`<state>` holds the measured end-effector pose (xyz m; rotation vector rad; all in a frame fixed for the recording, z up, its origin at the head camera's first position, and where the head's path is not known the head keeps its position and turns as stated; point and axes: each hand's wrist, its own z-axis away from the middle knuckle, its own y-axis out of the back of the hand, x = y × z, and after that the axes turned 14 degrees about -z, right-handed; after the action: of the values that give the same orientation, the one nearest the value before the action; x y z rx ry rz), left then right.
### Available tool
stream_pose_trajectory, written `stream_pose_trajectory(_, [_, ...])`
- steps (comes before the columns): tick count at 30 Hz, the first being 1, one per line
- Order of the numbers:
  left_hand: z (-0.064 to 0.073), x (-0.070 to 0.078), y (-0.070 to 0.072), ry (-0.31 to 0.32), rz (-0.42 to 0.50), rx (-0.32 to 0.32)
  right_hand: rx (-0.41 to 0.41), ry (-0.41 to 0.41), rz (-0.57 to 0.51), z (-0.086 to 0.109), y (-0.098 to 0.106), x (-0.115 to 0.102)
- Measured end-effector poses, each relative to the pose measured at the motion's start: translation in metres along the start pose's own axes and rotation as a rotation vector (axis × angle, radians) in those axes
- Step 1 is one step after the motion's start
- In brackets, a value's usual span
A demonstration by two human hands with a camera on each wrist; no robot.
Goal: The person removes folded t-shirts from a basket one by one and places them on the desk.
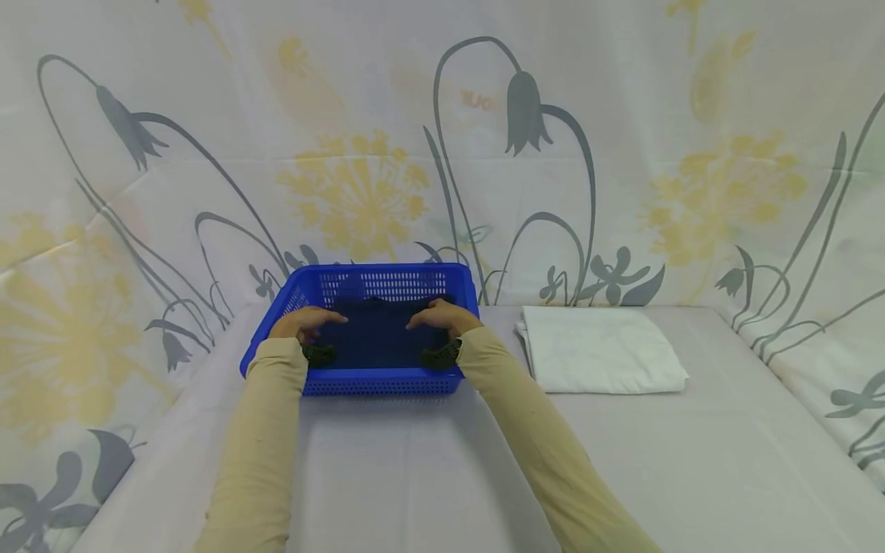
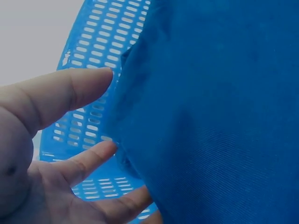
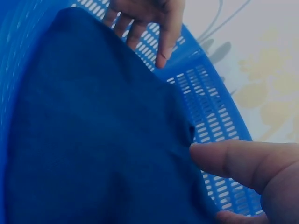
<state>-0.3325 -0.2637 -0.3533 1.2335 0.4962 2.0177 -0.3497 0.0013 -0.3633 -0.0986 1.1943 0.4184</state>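
Observation:
A dark blue folded cloth (image 1: 376,336) lies inside a blue plastic basket (image 1: 383,375) with slotted walls. My left hand (image 1: 304,321) is over the basket's left side. In the left wrist view its thumb and fingers (image 2: 79,165) are spread apart at the edge of the cloth (image 2: 201,112), with some fingertips touching or just under it. My right hand (image 1: 445,316) reaches in at the right side. Its thumb (image 3: 229,156) is extended at the cloth's edge in the right wrist view; most of its other fingers are hidden.
A folded white cloth (image 1: 601,349) lies on the pale tabletop (image 1: 415,468), to the right of the basket. Behind the table hangs a floral-patterned sheet (image 1: 387,100). Dark bands (image 1: 318,355) are on both wrists.

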Motion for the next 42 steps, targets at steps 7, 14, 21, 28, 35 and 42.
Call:
stream_pose_trajectory(7, [-0.001,-0.002,-0.001,-0.006,-0.035,-0.001,-0.003,-0.012,0.009,0.002,0.000,0.001])
stream_pose_trajectory(14, [0.000,-0.001,-0.002,-0.025,-0.097,-0.001,-0.011,-0.009,0.018,0.003,0.001,0.003])
stream_pose_trajectory(21, [-0.003,-0.005,0.000,-0.017,-0.107,-0.009,-0.032,0.020,0.034,0.003,0.000,0.003])
stream_pose_trajectory(28, [-0.004,-0.010,0.004,-0.048,-0.051,-0.028,-0.031,0.040,-0.004,0.001,-0.003,0.002])
stream_pose_trajectory(35, [-0.001,-0.008,0.004,-0.095,0.026,-0.013,-0.013,0.045,-0.004,-0.001,-0.003,0.001])
stream_pose_trajectory(42, [0.002,-0.004,0.004,-0.083,-0.032,0.006,-0.019,0.053,0.115,-0.003,0.002,0.002])
